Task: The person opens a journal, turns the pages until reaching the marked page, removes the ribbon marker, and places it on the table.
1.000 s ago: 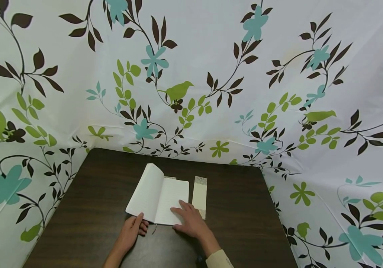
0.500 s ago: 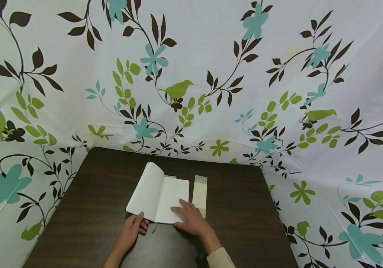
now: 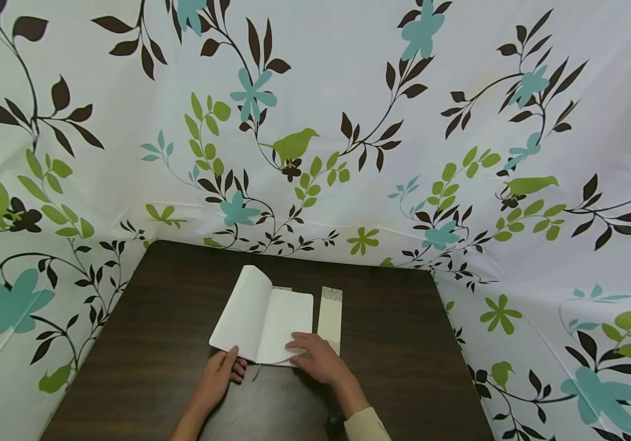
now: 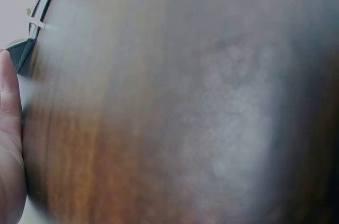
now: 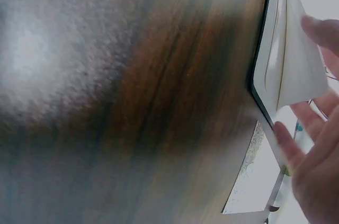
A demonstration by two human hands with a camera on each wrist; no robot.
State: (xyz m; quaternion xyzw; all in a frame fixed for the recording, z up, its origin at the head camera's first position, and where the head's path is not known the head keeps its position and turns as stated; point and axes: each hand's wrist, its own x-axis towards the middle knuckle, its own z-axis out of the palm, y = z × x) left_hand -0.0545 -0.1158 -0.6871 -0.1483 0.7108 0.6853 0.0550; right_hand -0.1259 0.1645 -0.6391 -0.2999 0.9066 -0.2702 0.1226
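An open notebook (image 3: 282, 324) with lined white pages lies on the dark table, its left side raised and bowed. My left hand (image 3: 219, 375) holds the lower edge of that left side, thumb on top and the other fingers curled below. At the lower right corner, my right hand (image 3: 322, 360) pinches a page (image 5: 303, 70); the right wrist view shows it bent up from the stack, between thumb and fingers. A thin ribbon (image 3: 256, 372) hangs from the notebook's bottom edge. In the left wrist view only part of the left hand (image 4: 9, 144) shows, beside the notebook's dark cover corner.
A pale strip (image 3: 329, 318) with a speckled grey top end lies just right of the notebook. Another speckled edge (image 3: 282, 288) peeks out behind the notebook's top. The wood-grain table (image 3: 404, 367) meets a floral curtain (image 3: 315, 122) at its back and sides.
My right fingers have drawn together at the lower right corner, and the page there has lifted off the stack. The left hand keeps its hold on the left side.
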